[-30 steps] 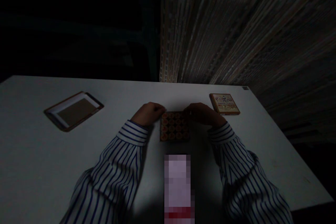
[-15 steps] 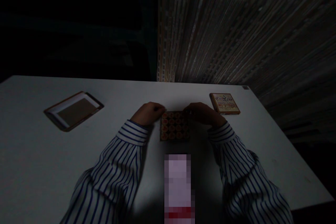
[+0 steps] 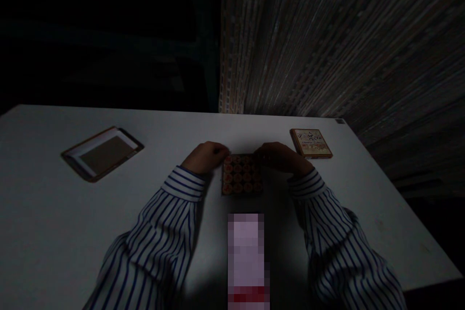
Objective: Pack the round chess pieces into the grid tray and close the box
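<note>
A small square box (image 3: 241, 179) filled with several round orange pieces lies in the middle of the white table (image 3: 43, 213). My left hand (image 3: 204, 157) rests at the box's far left corner with its fingers curled against it. At the far right corner is my right hand (image 3: 279, 156), fingers bent over the edge. The light is dim, so I cannot make out whether either hand pinches a piece. Both arms wear striped sleeves.
A flat open case (image 3: 102, 152) with a white rim lies at the left of the table. A printed square lid or box (image 3: 310, 143) sits at the right, near the far edge. A wall of stacked layers (image 3: 327, 38) rises behind the table.
</note>
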`<action>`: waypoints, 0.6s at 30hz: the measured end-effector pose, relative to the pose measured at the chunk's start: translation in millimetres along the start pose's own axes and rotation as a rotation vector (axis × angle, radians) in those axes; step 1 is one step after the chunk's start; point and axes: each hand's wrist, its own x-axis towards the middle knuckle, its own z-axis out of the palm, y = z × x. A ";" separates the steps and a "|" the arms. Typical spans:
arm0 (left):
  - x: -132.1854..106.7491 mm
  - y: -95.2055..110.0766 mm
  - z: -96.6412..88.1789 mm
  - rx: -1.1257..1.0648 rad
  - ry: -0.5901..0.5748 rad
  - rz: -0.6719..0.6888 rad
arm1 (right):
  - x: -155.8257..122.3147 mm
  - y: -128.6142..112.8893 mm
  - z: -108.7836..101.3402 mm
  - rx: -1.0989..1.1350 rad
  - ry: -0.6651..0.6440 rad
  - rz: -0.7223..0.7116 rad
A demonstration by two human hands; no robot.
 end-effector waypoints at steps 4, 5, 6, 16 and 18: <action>-0.5 0.9 -0.6 0.017 -0.010 0.009 | 0.0 -2.8 -1.6 -0.023 0.003 -0.004; -0.5 0.7 -0.6 0.021 -0.011 0.011 | 0.1 -3.1 -1.8 -0.020 0.000 -0.003; -0.4 0.4 -0.5 0.023 -0.008 0.013 | 0.1 -3.2 -1.8 -0.012 -0.002 0.000; 0.6 -2.8 0.4 0.010 -0.004 0.052 | 0.1 0.5 1.0 -0.028 0.014 -0.018; 0.4 -2.9 0.7 0.003 -0.003 0.043 | 0.0 -1.4 -0.4 -0.026 0.005 -0.015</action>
